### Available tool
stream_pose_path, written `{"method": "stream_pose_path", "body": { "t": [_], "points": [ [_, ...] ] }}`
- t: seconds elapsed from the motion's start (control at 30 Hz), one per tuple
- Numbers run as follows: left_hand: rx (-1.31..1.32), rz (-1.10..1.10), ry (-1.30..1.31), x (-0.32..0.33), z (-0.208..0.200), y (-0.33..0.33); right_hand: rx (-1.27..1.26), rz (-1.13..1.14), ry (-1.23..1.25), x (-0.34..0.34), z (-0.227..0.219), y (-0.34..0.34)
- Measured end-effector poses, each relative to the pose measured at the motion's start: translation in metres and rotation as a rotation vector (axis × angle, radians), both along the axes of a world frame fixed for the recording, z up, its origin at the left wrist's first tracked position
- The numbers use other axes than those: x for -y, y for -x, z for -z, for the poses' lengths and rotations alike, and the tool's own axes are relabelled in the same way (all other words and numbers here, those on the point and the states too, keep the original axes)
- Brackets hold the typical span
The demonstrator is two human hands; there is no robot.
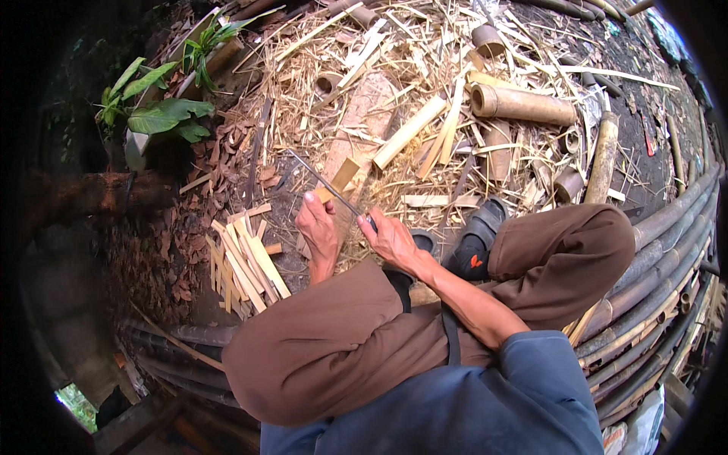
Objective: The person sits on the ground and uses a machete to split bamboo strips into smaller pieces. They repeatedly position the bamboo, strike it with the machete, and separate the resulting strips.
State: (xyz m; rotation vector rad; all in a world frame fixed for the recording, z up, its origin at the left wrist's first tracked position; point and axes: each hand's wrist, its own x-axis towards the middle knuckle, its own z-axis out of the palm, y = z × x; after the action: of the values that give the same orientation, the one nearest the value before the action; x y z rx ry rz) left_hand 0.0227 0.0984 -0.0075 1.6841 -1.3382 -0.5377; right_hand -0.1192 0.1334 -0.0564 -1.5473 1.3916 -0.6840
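Note:
My left hand (318, 227) is closed on a short, flat bamboo strip (344, 174) that points up and away over a long wooden block (362, 121). In my right hand (393, 243) is the dark handle of a knife, gripped in closed fingers. The long, thin knife blade (318, 176) slants up to the left and crosses the bamboo strip close to my left fingers. Whether the edge bites into the strip cannot be made out. To the left of my left hand lies a pile of split bamboo strips (250, 258).
Shavings and offcuts (425, 64) litter the ground ahead. Cut bamboo tubes (527, 106) and a long bamboo piece (603, 155) lie at the right. Stacked bamboo poles (667, 243) curve along the right side. Leafy plants (167, 114) stand at the far left. My sandalled foot (478, 239) rests near the shavings.

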Motion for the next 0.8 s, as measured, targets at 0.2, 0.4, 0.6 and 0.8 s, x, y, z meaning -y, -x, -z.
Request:
{"method": "stream_pose_path", "body": {
  "t": [0.2,0.4,0.6,0.8],
  "points": [
    [-0.306,-0.124,0.077,-0.025,0.015,-0.032,0.148,-0.078,0.036,0.005,-0.056,0.005],
    [-0.124,-0.108,-0.113,-0.067,0.021,-0.052,0.043,0.067,-0.057,0.015,0.003,0.028],
    [-0.187,-0.067,-0.264,-0.094,0.051,-0.054,0.073,0.042,-0.154,0.032,-0.015,0.015],
    [-0.147,-0.065,-0.420,-0.104,0.052,-0.040,0.278,0.062,-0.154,0.034,-0.076,0.018]
  ]
}}
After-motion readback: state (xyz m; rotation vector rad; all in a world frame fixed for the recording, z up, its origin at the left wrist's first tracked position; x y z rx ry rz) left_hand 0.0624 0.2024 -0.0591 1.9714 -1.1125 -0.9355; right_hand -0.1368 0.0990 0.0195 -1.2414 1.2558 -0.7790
